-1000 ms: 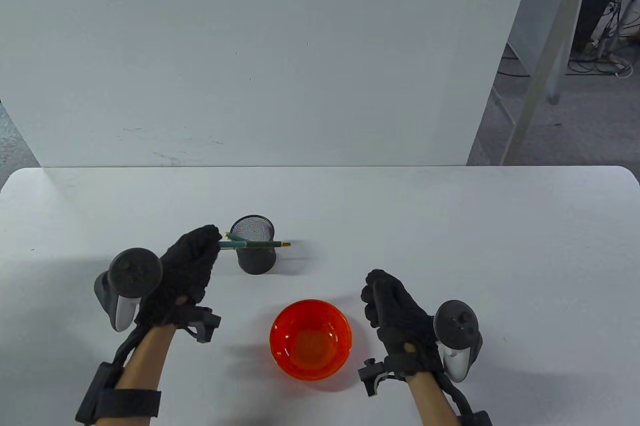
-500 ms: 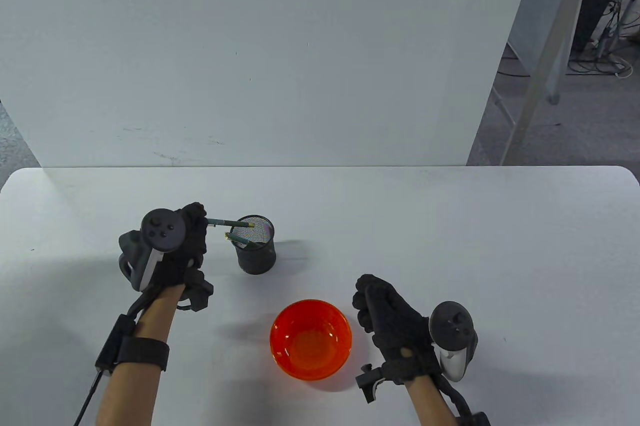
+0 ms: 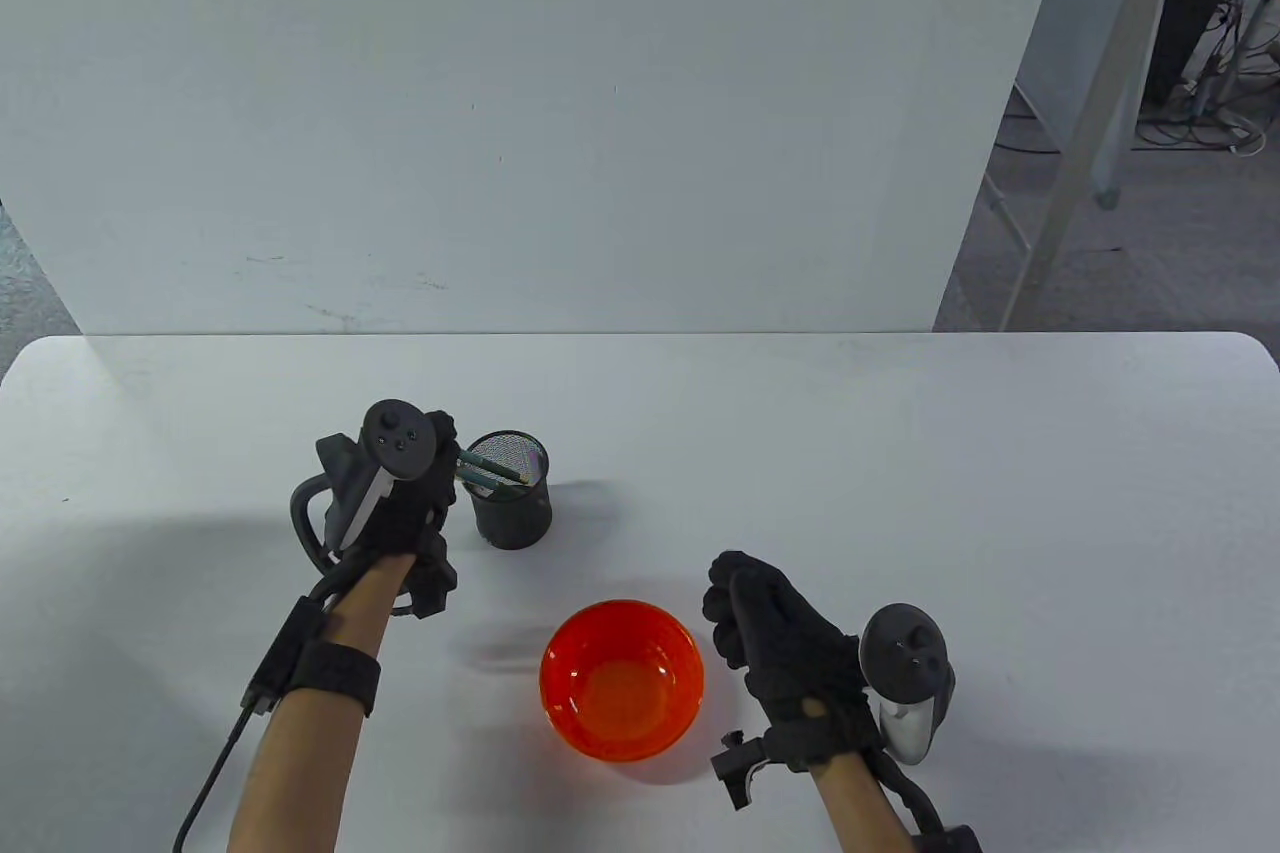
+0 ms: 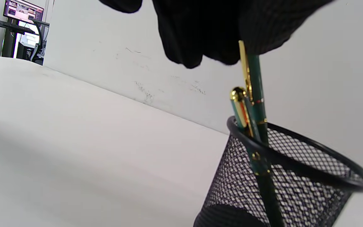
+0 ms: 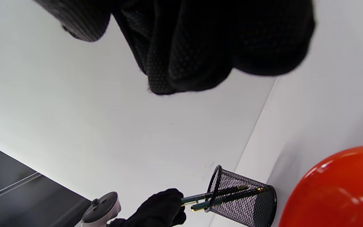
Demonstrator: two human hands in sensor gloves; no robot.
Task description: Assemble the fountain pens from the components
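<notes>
My left hand [image 3: 448,465] pinches the top end of a green fountain pen with gold trim [image 3: 492,465], whose lower end slants down inside the black mesh pen cup [image 3: 512,511]. In the left wrist view my fingers [image 4: 219,41] hold this pen [image 4: 257,91] by its clip end. A second green pen with a gold cap [image 4: 239,104] leans in the cup [image 4: 298,179]. My right hand [image 3: 735,608] rests on the table right of the orange bowl [image 3: 621,679] with its fingers curled; nothing shows in it. The right wrist view shows the cup [image 5: 243,198] with both pens.
The orange translucent bowl stands empty near the front edge between my hands; it also shows in the right wrist view [image 5: 342,189]. A white backboard [image 3: 520,113] stands along the table's far edge. The table's right corner [image 3: 1240,353] borders open floor.
My left hand moved right toward the cup and turned the pen from lying level across the rim to slanting down inside it. My right hand shifted slightly left.
</notes>
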